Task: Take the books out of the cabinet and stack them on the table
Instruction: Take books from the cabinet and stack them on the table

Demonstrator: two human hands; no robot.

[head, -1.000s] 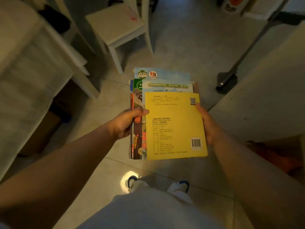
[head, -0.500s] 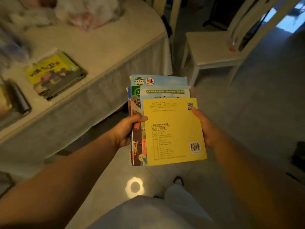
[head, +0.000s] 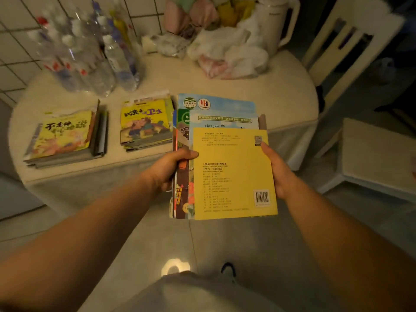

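I hold a stack of thin picture books (head: pixel 229 172) in front of me, a yellow back cover with a barcode on top. My left hand (head: pixel 171 167) grips the stack's left edge, thumb on top. My right hand (head: pixel 276 172) grips its right edge. The stack's far end hangs over the near edge of the round table (head: pixel 202 84). Two book piles lie on the table: a left pile (head: pixel 65 136) with a yellow cover and a middle pile (head: pixel 144 122), also yellow on top, just left of the held stack.
Several clear water bottles (head: pixel 94 52) stand at the table's back left. Crumpled plastic bags (head: pixel 227 52) and a white jug (head: pixel 274 19) sit at the back. A pale chair (head: pixel 351 41) stands right of the table, a stool (head: pixel 378 154) nearer right.
The view has swung from the floor and chair round to the table, which now lies straight ahead. The stack stays gripped by both hands the same way and now reaches the table's edge.
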